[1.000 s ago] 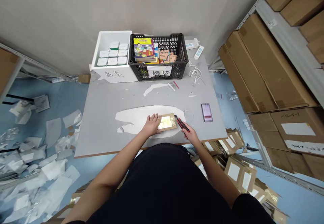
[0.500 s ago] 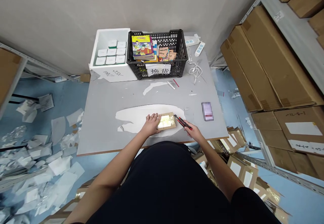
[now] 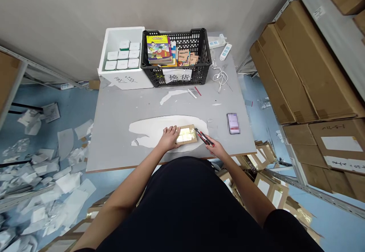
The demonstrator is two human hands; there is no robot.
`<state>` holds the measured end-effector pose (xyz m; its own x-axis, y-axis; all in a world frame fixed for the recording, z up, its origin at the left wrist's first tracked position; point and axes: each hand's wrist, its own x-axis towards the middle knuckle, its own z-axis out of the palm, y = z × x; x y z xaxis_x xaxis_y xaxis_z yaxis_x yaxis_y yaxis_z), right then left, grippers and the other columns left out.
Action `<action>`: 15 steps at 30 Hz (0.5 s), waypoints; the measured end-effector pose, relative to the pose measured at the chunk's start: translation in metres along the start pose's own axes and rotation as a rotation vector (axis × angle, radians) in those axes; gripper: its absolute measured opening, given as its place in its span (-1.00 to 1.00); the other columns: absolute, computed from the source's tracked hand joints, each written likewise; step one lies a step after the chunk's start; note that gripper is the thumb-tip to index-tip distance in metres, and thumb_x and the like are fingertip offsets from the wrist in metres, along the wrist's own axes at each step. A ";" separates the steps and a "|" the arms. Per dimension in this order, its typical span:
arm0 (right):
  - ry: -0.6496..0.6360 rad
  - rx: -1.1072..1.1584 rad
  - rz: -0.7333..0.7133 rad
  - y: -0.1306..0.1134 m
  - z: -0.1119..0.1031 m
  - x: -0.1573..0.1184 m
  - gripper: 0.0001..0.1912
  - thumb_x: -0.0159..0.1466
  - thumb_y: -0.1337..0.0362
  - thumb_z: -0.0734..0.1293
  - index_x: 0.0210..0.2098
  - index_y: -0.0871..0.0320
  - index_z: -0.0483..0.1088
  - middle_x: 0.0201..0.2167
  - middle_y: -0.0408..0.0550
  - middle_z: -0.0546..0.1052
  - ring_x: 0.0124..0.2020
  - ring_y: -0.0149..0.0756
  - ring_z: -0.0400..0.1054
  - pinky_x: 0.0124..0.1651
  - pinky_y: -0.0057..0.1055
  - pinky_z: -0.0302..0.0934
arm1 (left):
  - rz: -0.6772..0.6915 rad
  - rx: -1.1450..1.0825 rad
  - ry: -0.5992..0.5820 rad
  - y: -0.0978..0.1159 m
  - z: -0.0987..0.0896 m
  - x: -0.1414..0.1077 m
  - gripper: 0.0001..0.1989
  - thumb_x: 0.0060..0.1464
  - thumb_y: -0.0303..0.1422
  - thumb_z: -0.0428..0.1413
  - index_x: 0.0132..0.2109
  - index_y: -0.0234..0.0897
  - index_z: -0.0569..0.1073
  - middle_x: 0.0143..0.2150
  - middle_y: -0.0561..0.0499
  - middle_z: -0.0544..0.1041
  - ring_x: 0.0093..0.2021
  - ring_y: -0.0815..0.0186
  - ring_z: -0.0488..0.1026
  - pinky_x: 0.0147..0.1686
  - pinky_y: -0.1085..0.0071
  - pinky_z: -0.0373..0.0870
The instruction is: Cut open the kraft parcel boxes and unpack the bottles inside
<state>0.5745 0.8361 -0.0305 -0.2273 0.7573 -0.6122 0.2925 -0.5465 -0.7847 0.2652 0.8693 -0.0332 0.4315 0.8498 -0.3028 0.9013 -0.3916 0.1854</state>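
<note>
My left hand point(image 3: 170, 138) lies flat with its fingers on the left end of a small cardboard package point(image 3: 186, 135), which has shiny gold tape or film across its top. My right hand point(image 3: 216, 148) is shut around a red-and-black utility knife point(image 3: 204, 138). The knife's front end reaches the package's right end. Both sit on a white paper patch point(image 3: 159, 130) stuck to the grey table point(image 3: 119, 107).
At the table's far end stand a white foam box point(image 3: 114, 41) of small white boxes and a black plastic crate point(image 3: 185, 41) of books and cards. A power strip point(image 3: 225, 51), a cable point(image 3: 220, 78) and a blurred phone-sized item point(image 3: 233, 123) lie on the right. Cardboard cartons point(image 3: 302, 65) fill shelving on the right, and paper scraps point(image 3: 68, 181) litter the floor on the left.
My right hand has moved slightly left, and the knife has turned flatter, closer to the package's right end. The whole view has shifted slightly upward. My left hand stays on the package.
</note>
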 end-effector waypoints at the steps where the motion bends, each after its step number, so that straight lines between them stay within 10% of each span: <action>1: -0.004 -0.008 0.002 -0.001 -0.001 -0.002 -0.26 0.15 0.27 0.34 0.32 -0.05 0.13 -0.42 -0.25 0.45 -0.72 -0.59 0.07 -0.70 -0.58 0.02 | -0.001 -0.001 -0.004 0.000 0.000 0.000 -0.01 -0.13 -0.07 0.25 0.36 -0.32 0.03 0.36 -0.35 0.09 0.34 -0.13 0.00 0.25 -0.05 -0.10; 15: -0.065 -0.009 0.040 0.003 -0.009 -0.011 -0.18 0.12 0.27 0.37 0.35 0.04 0.09 -0.69 -0.32 0.28 -0.75 -0.53 0.04 -0.71 -0.59 -0.06 | -0.006 -0.001 -0.019 0.000 -0.001 0.002 -0.01 -0.15 -0.08 0.26 0.35 -0.32 0.05 0.35 -0.37 0.10 0.32 -0.16 0.03 0.22 -0.07 -0.07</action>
<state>0.5863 0.8290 -0.0252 -0.2752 0.7102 -0.6479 0.3111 -0.5719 -0.7590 0.2661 0.8708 -0.0332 0.4264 0.8455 -0.3215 0.9040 -0.3857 0.1846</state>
